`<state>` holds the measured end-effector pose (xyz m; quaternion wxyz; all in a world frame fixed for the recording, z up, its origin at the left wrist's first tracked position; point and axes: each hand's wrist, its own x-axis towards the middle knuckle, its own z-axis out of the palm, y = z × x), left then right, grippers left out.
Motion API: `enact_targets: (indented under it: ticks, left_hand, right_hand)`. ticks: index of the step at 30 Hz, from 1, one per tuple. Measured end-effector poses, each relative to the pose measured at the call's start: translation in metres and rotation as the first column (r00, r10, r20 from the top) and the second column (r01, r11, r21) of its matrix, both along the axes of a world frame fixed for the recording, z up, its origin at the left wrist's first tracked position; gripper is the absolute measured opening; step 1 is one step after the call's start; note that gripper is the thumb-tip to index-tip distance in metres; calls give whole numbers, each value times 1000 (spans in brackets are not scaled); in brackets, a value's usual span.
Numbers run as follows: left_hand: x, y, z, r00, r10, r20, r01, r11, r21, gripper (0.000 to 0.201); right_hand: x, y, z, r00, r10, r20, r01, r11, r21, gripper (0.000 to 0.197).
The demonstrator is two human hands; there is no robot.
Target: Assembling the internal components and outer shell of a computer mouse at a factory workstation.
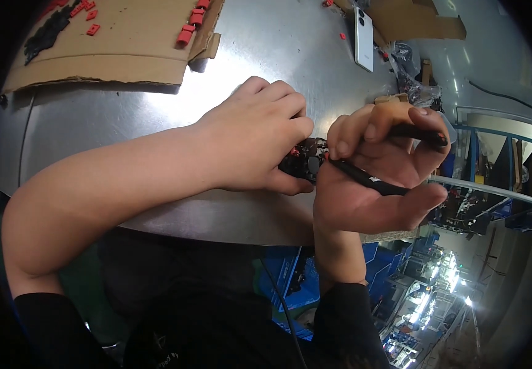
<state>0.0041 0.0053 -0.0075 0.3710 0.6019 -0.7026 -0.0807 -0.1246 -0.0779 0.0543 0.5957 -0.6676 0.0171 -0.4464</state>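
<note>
My left hand (257, 138) lies over the steel tabletop, its fingers closed round a small dark part (306, 163) with red bits, most of it hidden beneath the palm. Close on its right is my right hand (352, 200), palm turned up. A pair of pliers with black handles (364, 177) rests in it, one handle across the palm and the other under the curled fingers. The jaws of the pliers point toward the dark part. Whether they touch it, I cannot tell.
A cardboard sheet (131, 43) at the far left carries small red pieces (94, 29) and a black heap (47, 37). At the far right lie a white phone (364, 40), a clear plastic bag (420, 89) and more cardboard (407, 21). Blue crates (300, 286) stand below the table edge.
</note>
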Motion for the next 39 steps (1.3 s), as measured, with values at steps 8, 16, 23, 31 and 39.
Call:
enact_targets:
  ticks: [8,16,23,31,39]
  left_hand:
    - [-1,0,-1,1000,22,5,-22,1000,-10,62]
    - [1,1,0,1000,13,-18,-13,1000,6,62]
    - [0,0,-6,997,72,-24,-73,996,-42,64]
    - [-1,0,-1,997,53,-56,-52,999,17,50]
    - [-1,-1,-3,999,-39,-38,40,999,5,61]
  right_hand:
    - [4,0,3,997,-26,-72,33,994,104,71]
    - [8,-4,-3,993,-6,-115,26,986,167,72]
    - [-7,-11,-3,985,155,-80,-128,955,267,79]
    - [-1,-11,0,973,220,-73,-195,947,257,85]
    - [4,-42,-1,789,612,-54,-524,716,461,83]
